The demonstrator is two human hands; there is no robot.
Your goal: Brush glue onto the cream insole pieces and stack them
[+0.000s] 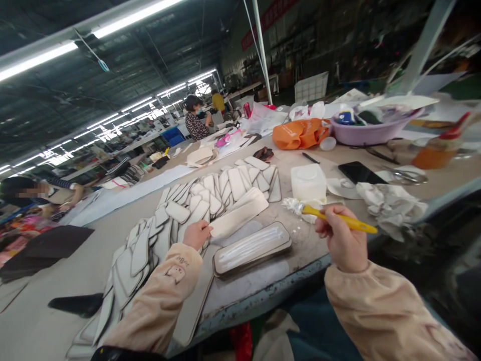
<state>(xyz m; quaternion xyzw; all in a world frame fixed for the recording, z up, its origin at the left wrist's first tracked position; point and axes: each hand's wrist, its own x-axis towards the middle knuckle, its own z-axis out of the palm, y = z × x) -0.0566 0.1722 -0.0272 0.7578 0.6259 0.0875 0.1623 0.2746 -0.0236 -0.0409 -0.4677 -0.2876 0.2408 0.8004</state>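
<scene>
My right hand (343, 238) is closed round the yellow handle of a brush (338, 219), whose bristles are thick with white paste. Left of it, my left hand (197, 234) pinches the near end of a long cream strip with rounded corners (240, 213). Between the hands and closer to me lies a stack of dark-edged rounded panels (251, 249); its top face carries white streaks. A large heap of similar pale panels (203, 195) spreads behind and left of my left hand. Just beyond the brush stands a translucent white tub (308, 181).
Right of the tub lie a black phone (361, 173), scissors (408, 175) and crumpled white paper (391, 205). Farther back are an orange bag (300, 134), a purple basin (370, 131) and a bottle of amber liquid (438, 150). Other people (197, 120) work at tables beyond.
</scene>
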